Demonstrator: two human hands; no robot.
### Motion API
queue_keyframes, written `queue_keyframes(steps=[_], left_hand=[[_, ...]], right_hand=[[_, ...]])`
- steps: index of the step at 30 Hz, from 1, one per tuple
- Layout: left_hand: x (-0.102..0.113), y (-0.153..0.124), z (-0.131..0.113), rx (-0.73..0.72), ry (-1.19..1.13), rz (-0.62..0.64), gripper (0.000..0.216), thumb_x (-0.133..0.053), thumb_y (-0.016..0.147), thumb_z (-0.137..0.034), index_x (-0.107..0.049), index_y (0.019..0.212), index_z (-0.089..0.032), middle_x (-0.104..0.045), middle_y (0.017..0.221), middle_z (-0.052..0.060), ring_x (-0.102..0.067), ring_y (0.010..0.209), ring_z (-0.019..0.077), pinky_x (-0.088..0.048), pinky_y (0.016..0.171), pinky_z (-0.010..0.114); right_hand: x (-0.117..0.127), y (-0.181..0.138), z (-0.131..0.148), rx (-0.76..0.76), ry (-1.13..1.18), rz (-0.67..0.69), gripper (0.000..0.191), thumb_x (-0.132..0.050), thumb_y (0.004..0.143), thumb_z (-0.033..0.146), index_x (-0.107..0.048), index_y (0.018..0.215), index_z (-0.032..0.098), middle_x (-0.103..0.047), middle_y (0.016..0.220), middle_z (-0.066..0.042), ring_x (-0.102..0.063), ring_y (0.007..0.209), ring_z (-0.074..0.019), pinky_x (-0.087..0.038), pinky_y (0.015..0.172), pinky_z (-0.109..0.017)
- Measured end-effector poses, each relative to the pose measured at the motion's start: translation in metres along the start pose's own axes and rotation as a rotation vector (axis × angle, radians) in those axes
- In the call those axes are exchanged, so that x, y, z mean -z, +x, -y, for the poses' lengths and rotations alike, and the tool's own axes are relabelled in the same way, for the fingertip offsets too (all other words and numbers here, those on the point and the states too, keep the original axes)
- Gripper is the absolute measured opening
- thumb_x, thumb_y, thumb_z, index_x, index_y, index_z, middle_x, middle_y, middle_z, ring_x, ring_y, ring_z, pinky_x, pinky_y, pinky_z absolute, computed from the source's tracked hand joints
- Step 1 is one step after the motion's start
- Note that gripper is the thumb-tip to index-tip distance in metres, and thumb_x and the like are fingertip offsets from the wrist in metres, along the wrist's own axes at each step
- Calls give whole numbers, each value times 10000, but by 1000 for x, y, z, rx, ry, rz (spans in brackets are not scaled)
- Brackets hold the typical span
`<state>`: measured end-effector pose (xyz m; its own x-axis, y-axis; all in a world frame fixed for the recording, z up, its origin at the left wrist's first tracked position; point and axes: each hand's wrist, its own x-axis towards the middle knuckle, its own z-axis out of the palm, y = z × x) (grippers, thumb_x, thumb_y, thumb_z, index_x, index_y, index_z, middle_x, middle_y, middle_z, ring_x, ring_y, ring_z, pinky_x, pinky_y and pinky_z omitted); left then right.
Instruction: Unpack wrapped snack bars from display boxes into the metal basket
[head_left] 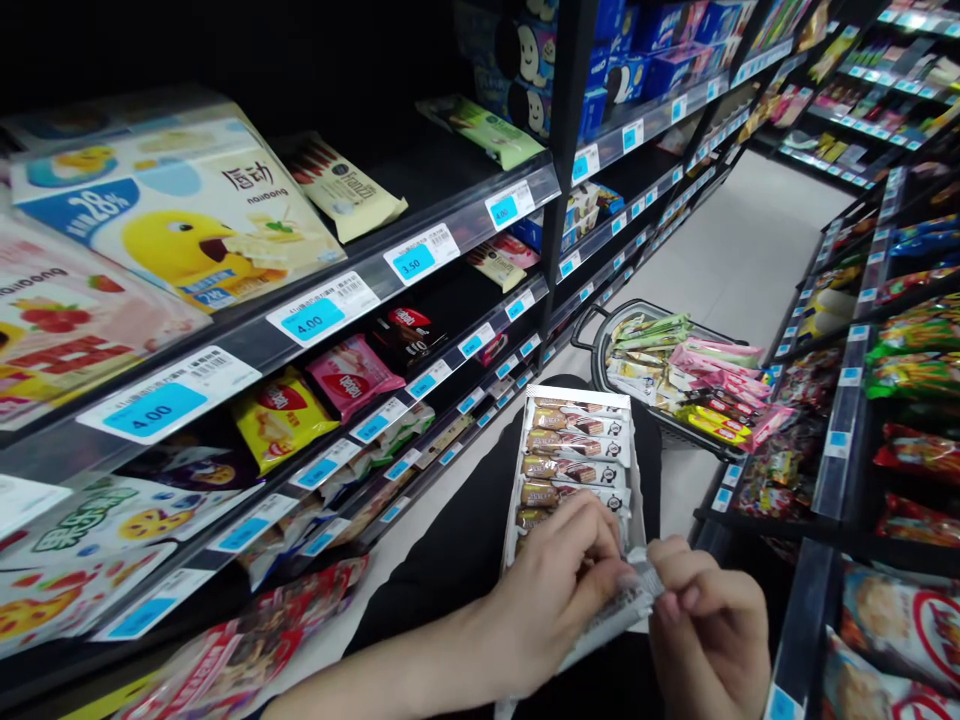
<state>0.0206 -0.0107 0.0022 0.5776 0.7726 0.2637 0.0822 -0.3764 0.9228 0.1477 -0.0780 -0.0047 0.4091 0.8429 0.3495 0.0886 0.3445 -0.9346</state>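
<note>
A wrapped wafer bar (611,618) in a silvery-white wrapper is held between my two hands, low in the head view. My left hand (559,590) closes around its upper side, thumb and fingers pinching the wrapper. The fingertips of my right hand (709,620) pinch the crimped end of the same wrapper. Behind my left hand, an open white box (577,397) rests on my dark-clothed lap. Inside it lies a row of brown-and-white wrapped wafer bars (574,443). My left hand covers the near part of this box.
A black shopping basket (600,360) full of snack packets stands on the floor ahead. Shelves with price tags (311,308) run along the left, holding boxed wafers (195,215) and snack packs. Lower shelves of bagged snacks (904,610) stand close on the right. A pale aisle floor (739,230) stretches between them.
</note>
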Motion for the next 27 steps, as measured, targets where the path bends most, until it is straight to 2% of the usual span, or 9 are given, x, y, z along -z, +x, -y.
queue_keyframes(steps=[2,4,6,8,12,16,20,24,27], left_hand=[[-4,-2,4,-78,98,-63,249,-433,995,-314,-483,802,-166,-545,810,30,-560,747,118,-489,651,206],[-7,-4,8,-170,212,-102,206,-450,991,-280,-506,835,-159,-568,832,39,-581,755,116,-492,648,194],[-7,-5,10,-228,250,-135,161,-476,982,-256,-520,861,-158,-587,839,38,-597,761,113,-497,649,185],[-6,-4,9,-215,170,-153,144,-512,966,-255,-526,860,-158,-599,842,36,-609,769,110,-510,663,181],[0,0,5,-16,-79,-52,154,-626,893,-282,-561,845,-151,-623,899,45,-613,772,112,-536,660,199],[5,-1,2,218,-219,86,272,-772,753,-216,-588,947,-165,-599,1007,38,-588,732,88,-518,587,169],[6,-9,2,377,-400,224,452,-773,707,-83,-553,1084,-201,-548,1104,33,-611,826,93,-535,637,167],[3,-12,4,462,-398,137,401,-751,731,-96,-533,1052,-197,-569,1019,15,-620,788,92,-513,591,144],[1,-11,5,383,-350,136,404,-750,734,-100,-521,1049,-205,-533,1087,26,-622,814,90,-539,643,168]], right_hand=[[1,-5,3,-184,-73,-47,79,-592,908,294,-531,908,244,-558,722,8,-519,630,-134,-452,580,-246],[2,-8,6,-349,-212,-82,196,-664,854,377,-574,952,232,-602,803,-13,-552,657,-133,-450,567,-219],[4,-8,8,-412,-323,-51,247,-688,821,417,-612,954,223,-644,832,-21,-596,681,-144,-465,571,-209],[5,-4,8,-378,-373,-12,198,-638,856,404,-640,932,221,-673,839,-26,-634,715,-158,-492,598,-213],[1,0,9,-278,-361,-22,121,-624,865,307,-685,859,202,-691,800,-41,-658,699,-164,-517,589,-219],[-8,-4,11,-382,-320,-235,107,-715,791,301,-695,816,199,-677,749,-29,-638,626,-150,-520,556,-221],[-2,-6,11,-329,-376,-321,145,-767,745,289,-700,843,206,-712,763,-33,-662,638,-159,-539,590,-235],[17,1,5,-403,-375,-87,397,-746,752,412,-666,1069,187,-702,822,-57,-655,655,-177,-534,591,-259],[25,5,1,-529,-376,163,299,-676,796,476,-677,858,183,-599,633,0,-549,532,-134,-446,482,-216]])
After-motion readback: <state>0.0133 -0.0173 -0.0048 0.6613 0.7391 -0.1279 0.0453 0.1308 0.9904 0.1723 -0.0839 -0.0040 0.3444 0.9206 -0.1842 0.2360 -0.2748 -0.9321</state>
